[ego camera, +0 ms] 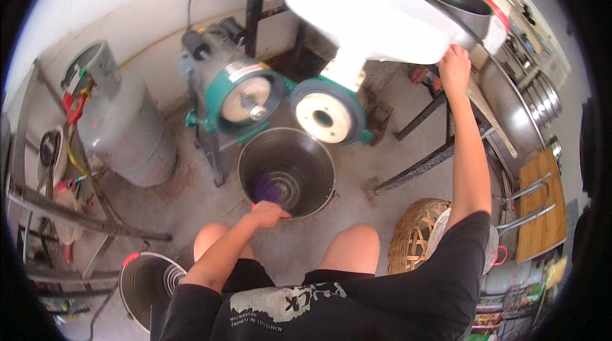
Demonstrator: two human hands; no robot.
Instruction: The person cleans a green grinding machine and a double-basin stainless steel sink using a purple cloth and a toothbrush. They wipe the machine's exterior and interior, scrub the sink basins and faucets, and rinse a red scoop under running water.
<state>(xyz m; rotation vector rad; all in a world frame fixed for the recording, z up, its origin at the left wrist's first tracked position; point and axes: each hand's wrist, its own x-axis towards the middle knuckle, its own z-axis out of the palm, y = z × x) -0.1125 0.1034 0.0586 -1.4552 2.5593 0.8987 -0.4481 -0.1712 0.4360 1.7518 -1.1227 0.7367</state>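
Observation:
My left hand (268, 214) is closed at the near rim of a deep metal bucket (311, 169). A purple, brush-like thing (267, 189), blurred, reaches from it into the bucket; the hand covers its handle. My right hand (455, 66) grips the lower right edge of a large white hopper (368, 11). Beneath the hopper, the teal grinder's swung-open head (327, 116) shows a pale grinding disc with a central hole. The matching disc (246, 97) faces out of the teal housing on the motor side (217, 61). The bucket stands on the floor beneath both halves.
A grey gas cylinder (126, 126) stands left, beside a metal rack (86, 216). Another bucket (148, 288) is at lower left. To the right are a woven basket (406, 236), a large steel basin (511, 97), a dark pot (459, 6) and a wooden folding stool (540, 207).

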